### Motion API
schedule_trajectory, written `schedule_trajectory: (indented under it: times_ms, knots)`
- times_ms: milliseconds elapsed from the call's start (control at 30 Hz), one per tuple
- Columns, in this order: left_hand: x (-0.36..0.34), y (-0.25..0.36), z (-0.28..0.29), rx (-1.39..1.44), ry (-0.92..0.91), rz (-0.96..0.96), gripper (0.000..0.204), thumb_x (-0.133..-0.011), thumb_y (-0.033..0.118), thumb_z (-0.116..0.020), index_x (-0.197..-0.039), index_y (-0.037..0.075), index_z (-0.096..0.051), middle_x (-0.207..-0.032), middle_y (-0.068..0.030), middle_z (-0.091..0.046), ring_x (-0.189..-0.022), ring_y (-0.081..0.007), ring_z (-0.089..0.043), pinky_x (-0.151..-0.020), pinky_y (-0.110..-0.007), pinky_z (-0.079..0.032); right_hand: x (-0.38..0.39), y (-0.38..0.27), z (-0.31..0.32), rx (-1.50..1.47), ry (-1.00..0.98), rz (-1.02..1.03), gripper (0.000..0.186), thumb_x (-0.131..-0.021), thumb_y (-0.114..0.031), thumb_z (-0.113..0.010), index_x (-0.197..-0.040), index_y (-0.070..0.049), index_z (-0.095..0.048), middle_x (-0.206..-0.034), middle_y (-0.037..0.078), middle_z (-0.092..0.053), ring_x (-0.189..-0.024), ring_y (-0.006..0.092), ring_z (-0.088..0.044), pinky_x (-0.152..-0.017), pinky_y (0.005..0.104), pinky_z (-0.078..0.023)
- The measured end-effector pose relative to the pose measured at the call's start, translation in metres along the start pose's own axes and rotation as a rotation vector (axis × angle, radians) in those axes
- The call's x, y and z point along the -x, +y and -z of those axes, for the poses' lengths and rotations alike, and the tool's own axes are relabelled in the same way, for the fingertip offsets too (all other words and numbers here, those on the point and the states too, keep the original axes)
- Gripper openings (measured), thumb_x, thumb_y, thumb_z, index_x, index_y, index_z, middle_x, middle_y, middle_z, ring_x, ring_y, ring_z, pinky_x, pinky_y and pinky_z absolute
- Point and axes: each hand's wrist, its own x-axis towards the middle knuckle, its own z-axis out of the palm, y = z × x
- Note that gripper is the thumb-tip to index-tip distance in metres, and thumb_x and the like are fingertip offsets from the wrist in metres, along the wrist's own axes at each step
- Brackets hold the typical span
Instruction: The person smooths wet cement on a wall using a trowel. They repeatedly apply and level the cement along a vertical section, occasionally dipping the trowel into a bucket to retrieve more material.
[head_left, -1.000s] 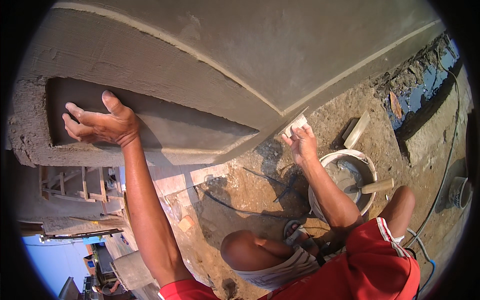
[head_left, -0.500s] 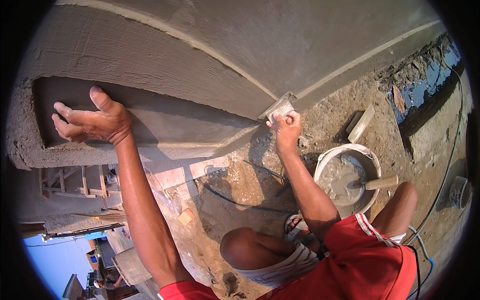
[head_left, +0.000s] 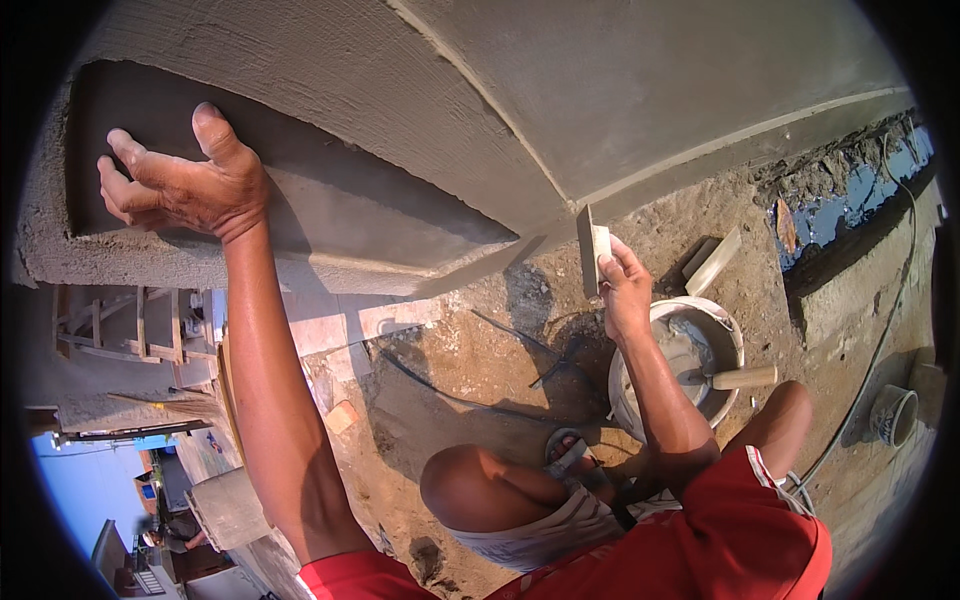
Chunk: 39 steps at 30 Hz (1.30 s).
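Wall [head_left: 720, 80] of smooth grey plaster spans twelve to two o'clock, edged by pale raised ridges; toward eleven, the panel [head_left: 300, 70] next to it is rough and finely scored. A long, wedge-shaped recess [head_left: 340, 205] is sunk into that panel at ten o'clock. There the left hand [head_left: 185, 180] is spread, thumb apart and fingers loosely bent; whether it touches the plaster, I cannot tell. Near three o'clock the right hand [head_left: 625, 288] pinches a thin, straight-edged flat tool [head_left: 588, 255] with a pale block on one face, its upper end near the wall's corner. Toward four, a round, pale-rimmed bucket [head_left: 700, 304] holds wet grey mortar [head_left: 680, 350] and a trowel [head_left: 745, 377], its rounded wooden handle pointing to three. At the bucket's one o'clock, a straight-sided pale slab [head_left: 715, 263] lies on gritty brown ground [head_left: 450, 340].
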Motion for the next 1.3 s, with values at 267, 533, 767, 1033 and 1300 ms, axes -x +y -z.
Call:
schedule_trajectory:
  times_ms: [267, 533, 767, 1033, 1300]
  knots:
    - [0.002, -0.010, -0.004, -0.014, -0.001, -0.009, 0.079, -0.085, 0.055, -0.057, -0.131, -0.008, -0.043, -0.134, -0.0203, -0.025, -0.125, -0.0367, -0.025, -0.105, -0.056, -0.021, -0.043, -0.020, 0.010, 0.108, -0.069, -0.024, 0.036, -0.094, -0.004, -0.057, -0.130, -0.002, -0.059, -0.097, 0.001, -0.069, -0.070, 0.0045, -0.057, -0.058, 0.0219, -0.043]
    - [0.004, -0.019, -0.008, -0.006, 0.017, -0.017, 0.083, -0.083, 0.062, -0.057, -0.129, -0.006, -0.044, -0.133, -0.0210, -0.027, -0.124, -0.0377, -0.025, -0.104, -0.056, -0.021, -0.048, -0.008, 0.003, 0.183, -0.081, -0.011, 0.033, -0.093, -0.005, -0.060, -0.126, -0.002, -0.062, -0.099, 0.002, -0.070, -0.072, 0.0053, -0.057, -0.058, 0.0224, -0.043]
    - [0.007, -0.020, -0.009, 0.014, 0.041, -0.028, 0.081, -0.083, 0.064, -0.057, -0.129, -0.002, -0.046, -0.129, -0.0212, -0.031, -0.123, -0.0365, -0.027, -0.103, -0.055, -0.022, -0.030, -0.036, -0.022, 0.250, -0.116, 0.052, 0.036, -0.092, -0.005, -0.062, -0.127, 0.001, -0.061, -0.101, 0.006, -0.071, -0.076, 0.0089, -0.061, -0.059, 0.0243, -0.047]
    - [0.004, -0.018, -0.009, 0.005, 0.038, -0.001, 0.083, -0.082, 0.064, -0.058, -0.130, -0.003, -0.046, -0.130, -0.0219, -0.032, -0.123, -0.0368, -0.028, -0.103, -0.055, -0.022, 0.022, -0.135, -0.083, 0.005, -0.226, 0.380, 0.039, -0.092, -0.006, -0.063, -0.129, 0.004, -0.058, -0.106, 0.009, -0.070, -0.083, 0.0109, -0.064, -0.066, 0.0232, -0.049]
    - [0.005, -0.018, -0.005, -0.031, 0.048, -0.006, 0.079, -0.086, 0.058, -0.057, -0.134, -0.004, -0.045, -0.137, -0.0223, -0.031, -0.129, -0.0363, -0.027, -0.105, -0.054, -0.021, -0.030, -0.076, 0.005, -0.024, -0.111, -0.025, 0.033, -0.093, -0.003, -0.059, -0.126, -0.002, -0.062, -0.102, 0.005, -0.070, -0.080, 0.0072, -0.062, -0.063, 0.0222, -0.047]
